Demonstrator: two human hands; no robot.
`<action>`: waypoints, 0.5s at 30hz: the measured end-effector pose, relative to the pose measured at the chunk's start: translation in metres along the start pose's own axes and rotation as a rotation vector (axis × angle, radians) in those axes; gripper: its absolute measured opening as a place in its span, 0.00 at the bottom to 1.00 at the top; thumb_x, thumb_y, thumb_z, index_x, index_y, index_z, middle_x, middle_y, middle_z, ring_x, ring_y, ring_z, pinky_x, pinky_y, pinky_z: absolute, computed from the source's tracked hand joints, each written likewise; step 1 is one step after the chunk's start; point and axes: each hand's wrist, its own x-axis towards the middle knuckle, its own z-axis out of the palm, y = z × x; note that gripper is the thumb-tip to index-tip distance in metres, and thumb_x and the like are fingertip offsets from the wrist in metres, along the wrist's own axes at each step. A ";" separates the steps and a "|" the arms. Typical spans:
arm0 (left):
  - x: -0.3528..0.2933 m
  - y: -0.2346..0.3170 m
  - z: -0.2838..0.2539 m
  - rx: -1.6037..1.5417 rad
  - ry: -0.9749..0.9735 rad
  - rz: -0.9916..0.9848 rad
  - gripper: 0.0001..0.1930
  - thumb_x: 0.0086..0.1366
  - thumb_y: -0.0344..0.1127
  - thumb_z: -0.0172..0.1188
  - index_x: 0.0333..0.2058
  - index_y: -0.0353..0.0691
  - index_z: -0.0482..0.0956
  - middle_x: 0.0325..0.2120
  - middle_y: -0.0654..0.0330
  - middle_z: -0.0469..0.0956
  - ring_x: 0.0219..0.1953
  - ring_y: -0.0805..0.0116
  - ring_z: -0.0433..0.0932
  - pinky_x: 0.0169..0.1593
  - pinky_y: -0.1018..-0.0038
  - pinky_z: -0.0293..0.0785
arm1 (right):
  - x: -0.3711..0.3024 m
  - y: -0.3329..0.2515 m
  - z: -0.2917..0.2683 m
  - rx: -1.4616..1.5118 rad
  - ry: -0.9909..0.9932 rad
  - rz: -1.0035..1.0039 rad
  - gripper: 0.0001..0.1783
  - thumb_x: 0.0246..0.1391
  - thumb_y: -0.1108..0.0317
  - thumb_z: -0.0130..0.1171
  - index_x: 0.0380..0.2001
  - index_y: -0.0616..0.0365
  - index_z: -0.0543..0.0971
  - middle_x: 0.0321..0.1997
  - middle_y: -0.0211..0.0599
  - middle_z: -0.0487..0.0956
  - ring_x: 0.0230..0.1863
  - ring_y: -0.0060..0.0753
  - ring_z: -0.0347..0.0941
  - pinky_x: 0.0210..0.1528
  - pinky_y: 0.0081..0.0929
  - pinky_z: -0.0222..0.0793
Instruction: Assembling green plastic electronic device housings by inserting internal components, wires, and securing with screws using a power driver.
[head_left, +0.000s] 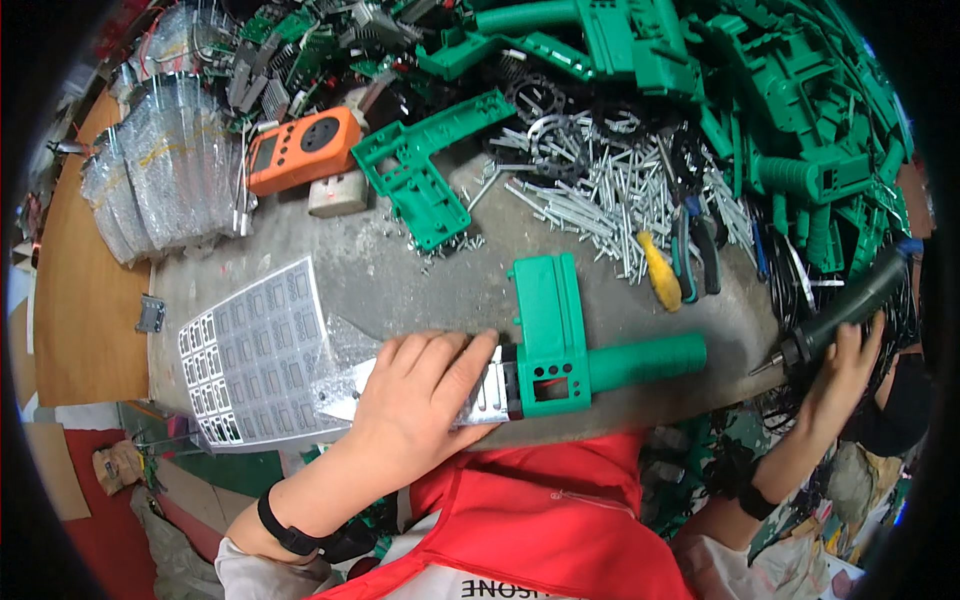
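Observation:
My left hand (pixel 425 390) is closed over the flat metal front of a green-handled tool (pixel 550 335) lying on the bench. Its green plastic housing and ribbed grip point to the right. Clear plastic wrap (pixel 345 365) covers the metal end beyond my fingers, and a printed label sheet (pixel 255 350) lies under it. At the right edge, my right hand (pixel 845 375) is open beside a dark electric screwdriver (pixel 850 305), fingers stretched up along its body. The screwdriver's bit points toward the bench. Whether the fingers touch it I cannot tell.
Behind lie a green housing half (pixel 425 195), an orange meter (pixel 303 150), bubble-wrapped parts (pixel 165 165) and a heap of long screws (pixel 610 200). A yellow-handled screwdriver (pixel 658 270) and pliers (pixel 685 255) lie in front of the heap. Green shells (pixel 800 90) pile up back right.

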 end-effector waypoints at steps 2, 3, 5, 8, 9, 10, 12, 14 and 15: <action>-0.004 0.002 -0.005 0.015 0.008 0.035 0.42 0.44 0.41 0.73 0.59 0.36 0.68 0.45 0.54 0.72 0.46 0.55 0.72 0.48 0.61 0.67 | -0.014 0.018 0.024 -0.198 0.016 -0.127 0.36 0.59 0.76 0.57 0.69 0.59 0.58 0.67 0.45 0.64 0.63 0.36 0.64 0.67 0.31 0.56; 0.000 -0.001 -0.006 0.009 -0.004 0.051 0.42 0.44 0.41 0.73 0.59 0.36 0.67 0.45 0.54 0.72 0.46 0.55 0.72 0.48 0.61 0.67 | -0.019 0.025 0.036 -0.196 0.092 -0.193 0.34 0.60 0.76 0.57 0.69 0.59 0.60 0.67 0.44 0.64 0.63 0.35 0.64 0.67 0.31 0.56; 0.005 -0.003 -0.012 0.011 -0.046 0.075 0.43 0.44 0.42 0.73 0.59 0.35 0.67 0.45 0.53 0.72 0.46 0.55 0.72 0.49 0.62 0.67 | -0.027 0.024 0.055 -0.205 0.211 -0.241 0.32 0.61 0.75 0.56 0.67 0.59 0.62 0.67 0.44 0.65 0.63 0.35 0.64 0.67 0.32 0.55; 0.017 -0.001 -0.049 -0.068 -0.166 0.118 0.39 0.49 0.44 0.71 0.58 0.33 0.68 0.45 0.51 0.73 0.46 0.53 0.73 0.49 0.63 0.69 | -0.043 0.004 0.067 -0.329 0.318 -0.297 0.28 0.63 0.74 0.54 0.66 0.59 0.64 0.67 0.45 0.66 0.66 0.37 0.63 0.68 0.34 0.55; 0.019 -0.001 -0.063 -0.160 -0.205 0.154 0.38 0.50 0.45 0.71 0.57 0.33 0.70 0.43 0.51 0.74 0.44 0.53 0.74 0.47 0.63 0.71 | -0.050 -0.010 0.069 -0.316 0.335 -0.425 0.27 0.63 0.71 0.55 0.65 0.60 0.65 0.66 0.46 0.67 0.66 0.38 0.63 0.67 0.35 0.57; 0.020 0.001 -0.077 -0.243 -0.239 0.177 0.38 0.50 0.47 0.72 0.56 0.33 0.72 0.42 0.51 0.76 0.41 0.52 0.75 0.45 0.64 0.73 | -0.054 -0.026 0.077 -0.288 0.344 -0.553 0.27 0.64 0.68 0.55 0.64 0.61 0.66 0.65 0.47 0.67 0.67 0.39 0.63 0.66 0.35 0.59; 0.027 -0.007 -0.091 -0.363 -0.272 0.193 0.32 0.57 0.47 0.68 0.55 0.32 0.73 0.40 0.48 0.77 0.38 0.50 0.77 0.43 0.62 0.75 | -0.080 -0.086 0.112 0.487 -0.176 -0.553 0.24 0.55 0.72 0.60 0.56 0.60 0.73 0.62 0.48 0.70 0.60 0.39 0.70 0.62 0.34 0.65; 0.040 -0.022 -0.098 -0.742 -0.642 0.223 0.24 0.65 0.45 0.61 0.51 0.31 0.74 0.39 0.45 0.78 0.39 0.48 0.78 0.43 0.61 0.76 | -0.110 -0.118 0.119 0.366 -0.689 -0.310 0.16 0.48 0.73 0.65 0.42 0.61 0.79 0.48 0.49 0.78 0.43 0.43 0.78 0.48 0.33 0.73; 0.058 -0.026 -0.113 -0.666 -0.957 0.029 0.19 0.70 0.44 0.55 0.46 0.30 0.75 0.36 0.43 0.78 0.41 0.44 0.77 0.44 0.61 0.76 | -0.102 -0.113 0.134 0.097 -0.667 -0.462 0.11 0.47 0.74 0.65 0.36 0.62 0.80 0.40 0.47 0.79 0.36 0.44 0.78 0.42 0.33 0.73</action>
